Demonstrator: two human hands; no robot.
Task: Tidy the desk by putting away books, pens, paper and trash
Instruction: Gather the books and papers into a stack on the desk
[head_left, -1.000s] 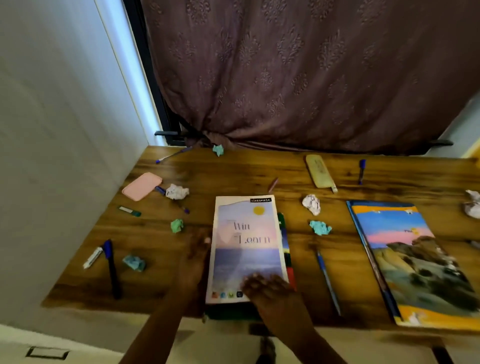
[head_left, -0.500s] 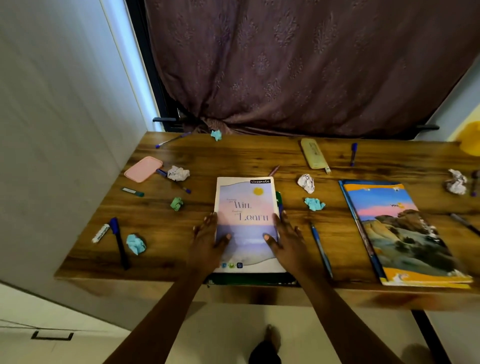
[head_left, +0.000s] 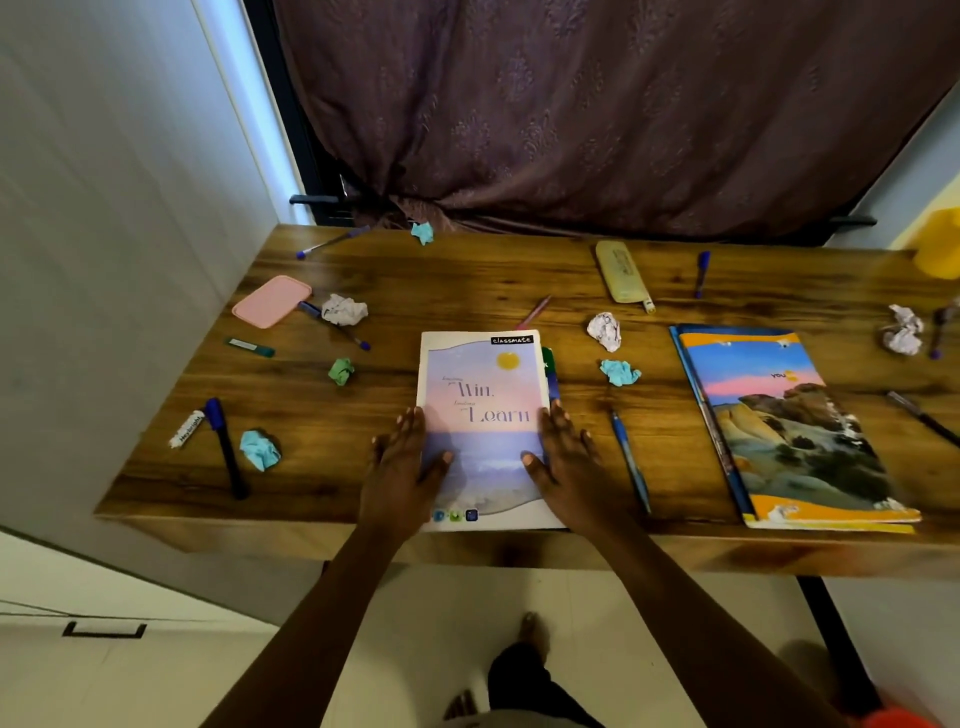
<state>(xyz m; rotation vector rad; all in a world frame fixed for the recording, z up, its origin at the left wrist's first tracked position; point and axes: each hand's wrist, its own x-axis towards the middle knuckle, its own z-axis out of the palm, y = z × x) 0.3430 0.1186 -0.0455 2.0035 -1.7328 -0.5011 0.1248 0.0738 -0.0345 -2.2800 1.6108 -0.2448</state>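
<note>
Since 0.5 s ago little has shifted: both hands remain flanking the pastel "Win, Learn" notebook, which lies on top of a green-edged book at the near edge of the wooden bench.

Head view: the left hand lies flat along the notebook's left edge, fingers held together, thumb resting on the cover. The right hand mirrors it on the right edge, fingers side by side, thumb on the cover. Neither hand is pinching anything. Right of that hand a blue pen lies on the bench, and farther right sits a large landscape-cover book. 1 crumpled white paper ball and 1 teal paper ball lie between the notebook and that book. At the left are a pink flat case and a dark marker.
</note>
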